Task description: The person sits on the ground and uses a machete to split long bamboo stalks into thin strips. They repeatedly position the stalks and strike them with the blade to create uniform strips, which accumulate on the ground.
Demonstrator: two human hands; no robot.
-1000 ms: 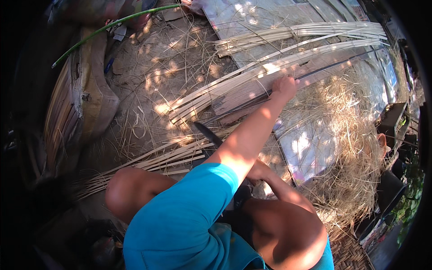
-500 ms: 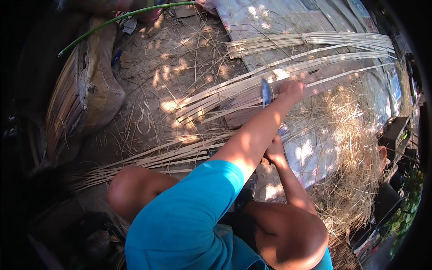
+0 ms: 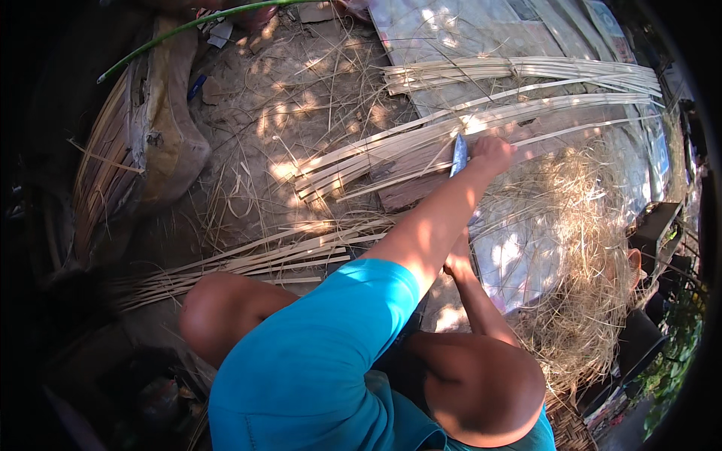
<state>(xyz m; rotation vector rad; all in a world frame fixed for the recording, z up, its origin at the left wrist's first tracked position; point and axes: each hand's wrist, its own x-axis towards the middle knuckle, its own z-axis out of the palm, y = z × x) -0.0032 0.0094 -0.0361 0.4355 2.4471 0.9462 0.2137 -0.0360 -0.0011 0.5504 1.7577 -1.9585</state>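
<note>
My left hand (image 3: 492,154) is closed on a thin pale bamboo strip (image 3: 556,137), which runs out on both sides of the fist. Below it, my right hand (image 3: 457,259) is partly hidden behind my left forearm. Its fingers are wrapped round what appears to be the handle end of a knife (image 3: 459,154). The blade passes under the left forearm and its tip shows beside my left hand, close to the strip. Beneath lies a brown wooden board (image 3: 406,194). Several more bamboo strips (image 3: 361,156) are spread just beyond the blade.
Another bundle of strips (image 3: 519,68) lies on the sheeting (image 3: 459,34) at the far side. Loose strips (image 3: 301,252) reach toward my left knee. Tangled shavings (image 3: 583,263) pile up at right. A curved wooden piece (image 3: 173,143) stands left, near a green stalk (image 3: 162,41).
The knife blade and my left hand have shifted slightly right, and the blade shows more of its bright side. A short thin strip now appears across the wooden piece at left.
</note>
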